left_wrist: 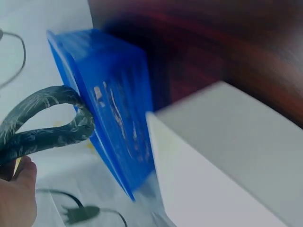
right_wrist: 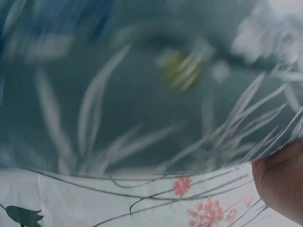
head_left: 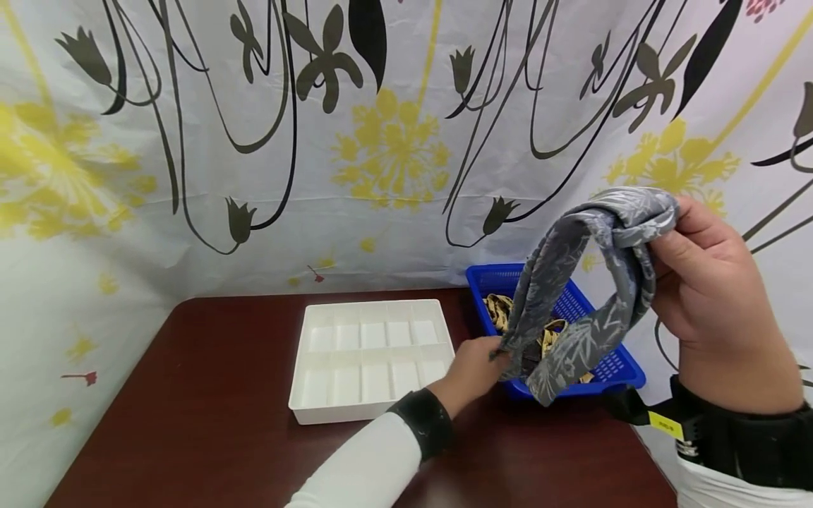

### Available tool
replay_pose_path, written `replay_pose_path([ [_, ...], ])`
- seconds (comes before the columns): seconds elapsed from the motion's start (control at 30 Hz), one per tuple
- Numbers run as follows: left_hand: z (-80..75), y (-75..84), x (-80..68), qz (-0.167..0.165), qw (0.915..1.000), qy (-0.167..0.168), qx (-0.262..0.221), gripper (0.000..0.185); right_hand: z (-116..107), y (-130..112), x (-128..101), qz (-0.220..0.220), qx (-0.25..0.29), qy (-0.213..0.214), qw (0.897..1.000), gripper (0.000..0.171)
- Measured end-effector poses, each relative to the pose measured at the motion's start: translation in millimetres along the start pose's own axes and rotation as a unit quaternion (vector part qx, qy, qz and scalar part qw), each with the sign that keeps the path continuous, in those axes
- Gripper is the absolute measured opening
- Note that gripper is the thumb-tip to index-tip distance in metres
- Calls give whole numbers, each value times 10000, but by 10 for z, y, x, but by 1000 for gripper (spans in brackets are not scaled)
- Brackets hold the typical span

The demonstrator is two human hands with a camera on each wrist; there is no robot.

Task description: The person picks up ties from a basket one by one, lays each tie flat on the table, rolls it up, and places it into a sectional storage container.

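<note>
A grey headband (head_left: 593, 282) with a pale leaf pattern and a knot on top hangs as a loop above the blue basket. My right hand (head_left: 718, 282) is raised at the right and pinches it by the knot, thumb in front. At the band's lower left edge, my left hand (head_left: 476, 367) pinches the fabric, its fingertips partly hidden behind the cloth. In the left wrist view the headband (left_wrist: 52, 116) loops beside the basket, above the left hand (left_wrist: 19, 198). Patterned fabric (right_wrist: 118, 109) fills most of the right wrist view, blurred, with part of the right hand (right_wrist: 281, 182) at its edge.
A blue plastic basket (head_left: 492, 271) at the table's back right holds gold-and-black patterned cloth pieces (head_left: 498, 310), partly covered by the headband. Left of it, a white divided tray (head_left: 368, 413) sits on the dark brown table (head_left: 209, 395). A flower-printed sheet (head_left: 381, 233) hangs behind.
</note>
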State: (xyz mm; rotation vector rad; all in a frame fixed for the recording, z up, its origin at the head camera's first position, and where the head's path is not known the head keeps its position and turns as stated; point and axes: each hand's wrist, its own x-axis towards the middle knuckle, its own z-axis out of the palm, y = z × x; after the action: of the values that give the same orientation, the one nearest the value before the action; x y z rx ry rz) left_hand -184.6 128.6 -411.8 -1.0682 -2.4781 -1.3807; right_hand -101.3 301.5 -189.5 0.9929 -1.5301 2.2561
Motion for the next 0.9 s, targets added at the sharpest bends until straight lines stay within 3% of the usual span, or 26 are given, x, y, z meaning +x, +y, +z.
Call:
replay_pose_path([
  [0.07,-126,-65,-28,-252,9994,240,-37,17,-50,-7,-20,152,21,-129,9998,33],
  [0.17,-330,-209,-85,-746,9954,526,-299,27,-161,13,-47,557,594,-548,9952,38],
  [0.27,-606,-387,-170,-1022,9907,835,-342,28,-276,92,-49,940,698,-933,9887,42],
  [0.33,-828,-489,-249,-1135,9882,1013,-150,26,-368,163,-64,1157,511,-1167,9851,44],
  [0.43,-1184,-608,-420,-1335,9839,1143,311,21,-516,269,-100,1539,-356,-1510,9758,46],
  [0.5,-1394,-664,-560,-1518,9800,1160,550,16,-628,339,-131,1891,-922,-1698,9628,47],
  [0.63,-1685,-736,-814,-1745,9739,1221,780,8,-816,456,-157,2699,-1595,-2256,9224,48],
  [0.9,-1961,-756,-1222,-2295,9710,610,290,29,-869,735,-231,3888,-2320,-2844,8451,39],
])
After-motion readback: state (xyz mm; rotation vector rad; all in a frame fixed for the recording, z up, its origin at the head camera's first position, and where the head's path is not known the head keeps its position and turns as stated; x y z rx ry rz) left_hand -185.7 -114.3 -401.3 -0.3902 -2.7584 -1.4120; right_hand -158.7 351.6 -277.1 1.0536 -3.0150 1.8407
